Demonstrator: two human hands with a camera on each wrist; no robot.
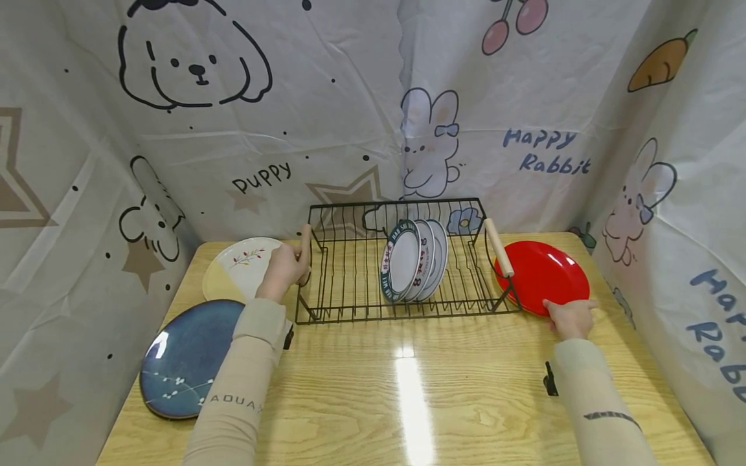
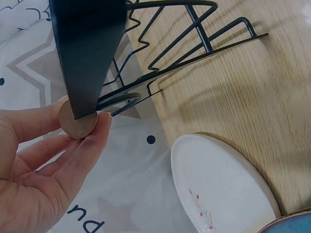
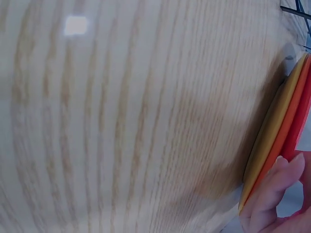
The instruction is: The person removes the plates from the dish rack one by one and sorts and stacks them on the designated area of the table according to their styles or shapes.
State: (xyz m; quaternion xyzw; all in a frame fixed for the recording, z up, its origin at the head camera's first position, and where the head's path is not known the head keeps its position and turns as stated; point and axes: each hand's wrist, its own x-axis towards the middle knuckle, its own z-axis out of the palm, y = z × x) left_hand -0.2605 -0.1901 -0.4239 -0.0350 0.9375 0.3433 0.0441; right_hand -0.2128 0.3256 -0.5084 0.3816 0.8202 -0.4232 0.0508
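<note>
In the head view, my left hand (image 1: pixel 282 270) grips the left wooden handle (image 1: pixel 305 244) of a black wire dish rack (image 1: pixel 350 313). The left wrist view shows the fingers and thumb curled round the handle's round end (image 2: pixel 77 122). Several white plates with a green patterned rim (image 1: pixel 402 262) stand upright in the rack's middle. On the right, my right hand (image 1: pixel 571 318) pinches the near rim of a red plate (image 1: pixel 542 275). In the right wrist view, an orange plate (image 3: pixel 278 151) and a yellow plate (image 3: pixel 265 141) lie beneath the red one.
Left of the rack lies a white and yellow plate (image 1: pixel 230 265) with a leaf sprig. A blue plate (image 1: pixel 186 356) with white blossoms lies in front of it, partly behind my left sleeve. Printed cloth (image 1: pixel 350 97) surrounds the wooden table (image 1: pixel 466 388) at the back and sides.
</note>
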